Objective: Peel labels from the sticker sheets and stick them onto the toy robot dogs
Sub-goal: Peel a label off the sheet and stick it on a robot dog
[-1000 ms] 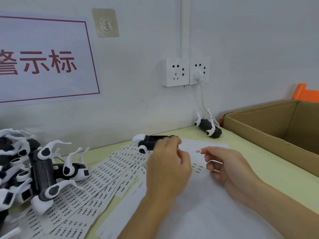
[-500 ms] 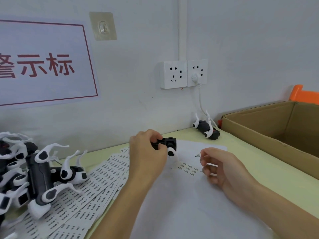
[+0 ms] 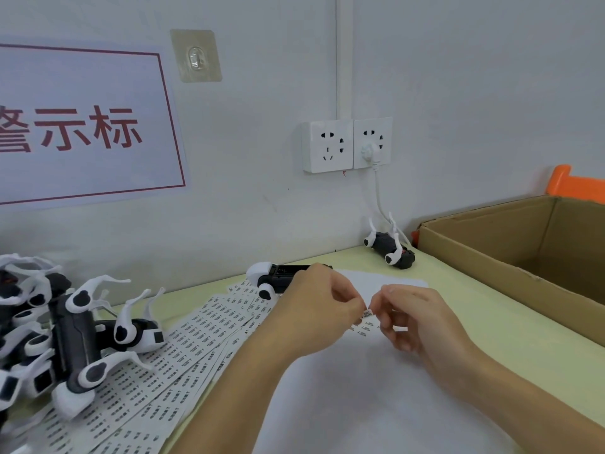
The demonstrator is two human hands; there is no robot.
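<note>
Head view of a labelling bench. The left hand (image 3: 314, 309) curls round a black-and-white toy robot dog (image 3: 278, 278), whose glossy white rounded end juts out toward 10 o'clock; its fingertips meet those of the right hand (image 3: 422, 322) at a small white printed label (image 3: 367, 313). The right hand's thumb and forefinger pinch together on this label; which hand bears it cannot be told. Beneath lies a nearly bare white backing sheet (image 3: 376, 388) with a few labels left just under the fingers. At 9 o'clock, fanned sticker sheets (image 3: 170, 362) of matte paper carry rows of small black print, and a heap of toy dogs (image 3: 65, 339) with curved white legs rests on them. At 1 o'clock one more dog (image 3: 389, 249) lies by the wall. At 3 o'clock stands an open corrugated cardboard box (image 3: 510, 257) on the pale green table (image 3: 507, 322).
</note>
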